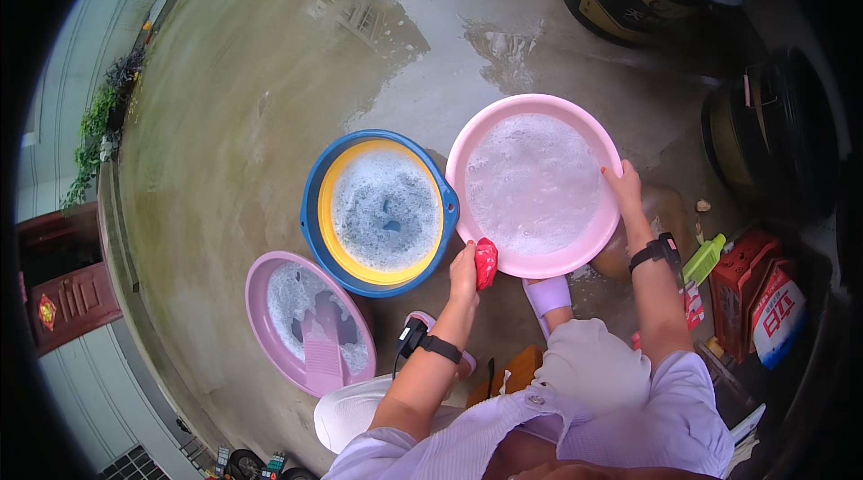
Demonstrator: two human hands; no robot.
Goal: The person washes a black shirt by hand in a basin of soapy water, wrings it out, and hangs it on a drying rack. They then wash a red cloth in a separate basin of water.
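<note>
A round pink plastic basin [532, 264] holds cloudy, foam-topped water. My right hand [624, 189] grips its right rim, thumb over the inner edge. At the basin's lower left, my left hand [463, 272] is closed on a crumpled red bundle [486, 264], cloth or plastic, I cannot tell which. The bundle is right by the rim. Touching or nearly touching the pink basin is a blue-and-yellow basin [312, 210] of sudsy water, with something dark blue showing through the foam. Lower left stands a mauve basin [259, 305] with suds and a ridged pink washboard [323, 362] leaning inside.
Two large black buckets [627, 1] [768, 136] stand on the right. Below them are a yellow-green bottle [704, 257], a dark red crate [741, 291] and a printed detergent bag [779, 318]. The concrete floor [222, 143] is wet in patches. A wooden stool [519, 372] is under me.
</note>
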